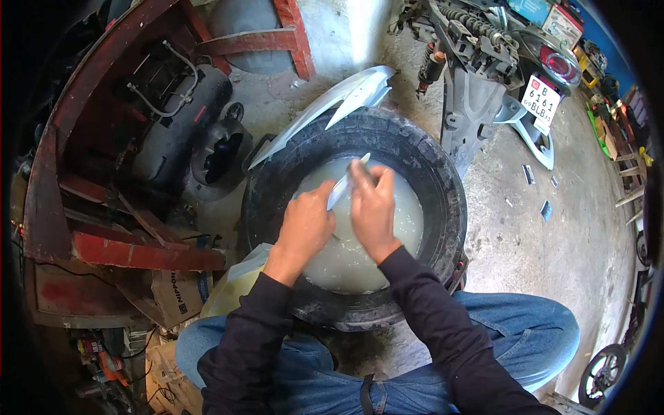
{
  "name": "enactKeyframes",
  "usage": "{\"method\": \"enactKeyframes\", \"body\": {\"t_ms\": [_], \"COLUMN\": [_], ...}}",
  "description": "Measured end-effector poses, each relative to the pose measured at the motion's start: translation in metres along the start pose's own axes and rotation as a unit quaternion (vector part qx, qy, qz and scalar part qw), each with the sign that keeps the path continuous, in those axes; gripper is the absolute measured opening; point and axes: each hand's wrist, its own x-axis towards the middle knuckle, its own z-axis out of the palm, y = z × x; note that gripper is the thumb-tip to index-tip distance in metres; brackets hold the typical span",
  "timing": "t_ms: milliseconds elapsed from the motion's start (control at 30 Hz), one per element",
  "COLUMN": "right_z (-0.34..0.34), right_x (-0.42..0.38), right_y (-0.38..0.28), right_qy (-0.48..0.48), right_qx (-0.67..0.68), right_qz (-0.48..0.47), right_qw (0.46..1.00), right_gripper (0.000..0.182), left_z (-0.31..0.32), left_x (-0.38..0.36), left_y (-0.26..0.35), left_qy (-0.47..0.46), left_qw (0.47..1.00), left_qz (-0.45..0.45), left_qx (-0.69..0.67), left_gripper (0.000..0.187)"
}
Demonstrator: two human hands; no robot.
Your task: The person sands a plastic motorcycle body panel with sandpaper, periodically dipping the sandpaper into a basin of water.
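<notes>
My left hand (304, 225) is closed around a narrow white, bluish plastic piece (339, 191), held slanting over the tub. Close beside it, my right hand (373, 207) has its fingers bent and pressed against the piece's upper end. A dark grey patch shows at those fingertips, too blurred to name. Below both hands is a large black tub (443, 187) with cloudy, whitish water (401, 259) in it. A long pale motorcycle fairing panel (315, 111) leans across the tub's upper left rim.
A black tank (183, 124) sits inside a red wooden frame (145, 250) on the left. Upper right are a partly stripped motorcycle (477, 69) and a licence plate (540, 102). A yellowish panel (238, 280) touches the tub's lower left. Small scraps (546, 209) lie on the concrete floor.
</notes>
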Motion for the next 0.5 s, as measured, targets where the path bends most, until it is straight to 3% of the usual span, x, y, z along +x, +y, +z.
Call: {"method": "enactKeyframes", "body": {"t_ms": [233, 367, 433, 500], "right_z": [-0.007, -0.019, -0.031, -0.049], "right_x": [0.0, 0.013, 0.015, 0.028], "right_y": [-0.006, -0.008, -0.019, -0.023], "right_qy": [-0.02, -0.054, -0.1, -0.111], "right_qx": [-0.008, -0.031, -0.021, -0.052], "right_qz": [-0.027, 0.031, -0.082, -0.116], "right_qw": [0.999, 0.998, 0.991, 0.986], "right_gripper": [0.05, 0.058, 0.058, 0.057], "left_z": [-0.008, -0.012, -0.016, -0.021], "left_x": [-0.003, 0.001, 0.0, -0.001], "left_y": [0.001, 0.001, 0.003, 0.004], "left_qy": [0.014, 0.014, 0.024, 0.044], "left_qw": [1.0, 1.0, 1.0, 0.998], "left_qz": [-0.004, -0.011, -0.004, -0.001], "left_qx": [-0.01, -0.01, -0.015, -0.039], "left_gripper": [0.043, 0.047, 0.05, 0.05]}}
